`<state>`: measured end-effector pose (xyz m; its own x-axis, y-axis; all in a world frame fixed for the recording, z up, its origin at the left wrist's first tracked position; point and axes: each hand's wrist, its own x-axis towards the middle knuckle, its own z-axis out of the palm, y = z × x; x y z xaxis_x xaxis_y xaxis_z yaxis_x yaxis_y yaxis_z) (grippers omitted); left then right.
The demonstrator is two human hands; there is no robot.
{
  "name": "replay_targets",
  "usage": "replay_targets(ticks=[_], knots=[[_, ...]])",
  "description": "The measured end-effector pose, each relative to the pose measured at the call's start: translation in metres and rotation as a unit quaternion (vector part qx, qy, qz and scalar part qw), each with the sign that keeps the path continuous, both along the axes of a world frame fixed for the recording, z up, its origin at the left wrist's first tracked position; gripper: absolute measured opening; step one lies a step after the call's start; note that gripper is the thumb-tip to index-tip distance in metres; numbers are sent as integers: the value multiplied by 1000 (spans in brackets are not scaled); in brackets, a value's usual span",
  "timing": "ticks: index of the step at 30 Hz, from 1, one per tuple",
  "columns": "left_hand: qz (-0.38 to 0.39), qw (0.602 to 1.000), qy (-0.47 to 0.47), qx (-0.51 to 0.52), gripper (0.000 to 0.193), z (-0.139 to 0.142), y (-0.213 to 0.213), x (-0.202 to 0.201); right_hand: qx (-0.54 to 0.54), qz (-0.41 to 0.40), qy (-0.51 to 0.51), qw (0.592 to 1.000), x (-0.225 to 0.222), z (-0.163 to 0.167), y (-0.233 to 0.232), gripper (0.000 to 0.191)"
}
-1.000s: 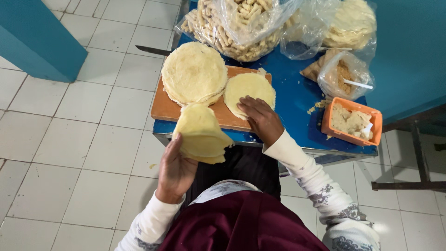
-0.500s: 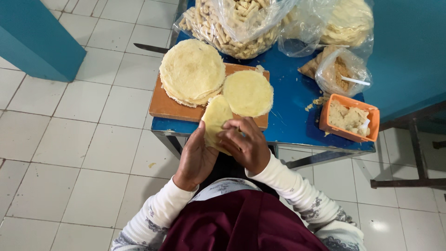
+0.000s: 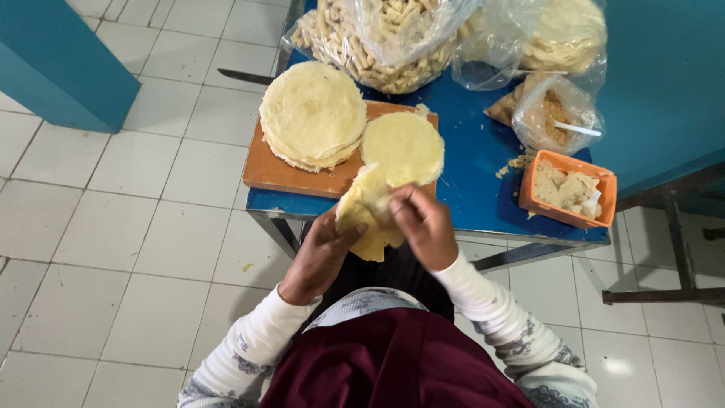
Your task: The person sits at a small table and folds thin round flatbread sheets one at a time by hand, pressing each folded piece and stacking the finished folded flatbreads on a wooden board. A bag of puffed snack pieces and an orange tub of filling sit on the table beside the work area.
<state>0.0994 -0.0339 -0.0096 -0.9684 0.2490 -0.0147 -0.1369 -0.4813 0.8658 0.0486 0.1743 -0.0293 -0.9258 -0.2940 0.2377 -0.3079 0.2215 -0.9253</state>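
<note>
Below clear plastic bags [image 3: 393, 38] on the blue table [image 3: 483, 151], both hands [image 3: 370, 234] grip a folded yellow flatbread [image 3: 362, 215].

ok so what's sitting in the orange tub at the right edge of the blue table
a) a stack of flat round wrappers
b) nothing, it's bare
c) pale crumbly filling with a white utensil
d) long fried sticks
c: the orange tub holds lumps of pale filling with a white utensil in it, while the round wrappers are stacked on the wooden board and the sticks are in a clear bag.
</note>
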Motion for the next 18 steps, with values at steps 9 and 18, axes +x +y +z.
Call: replay_targets(ticks=[9,18], knots=[[7,997,-2,-78,40,8,-8,-9,-319,96,-345,877,-11,-1,18,35],[-2,998,-56,2,39,6,-27,-10,-380,77,-372,843,-29,-21,90,30]])
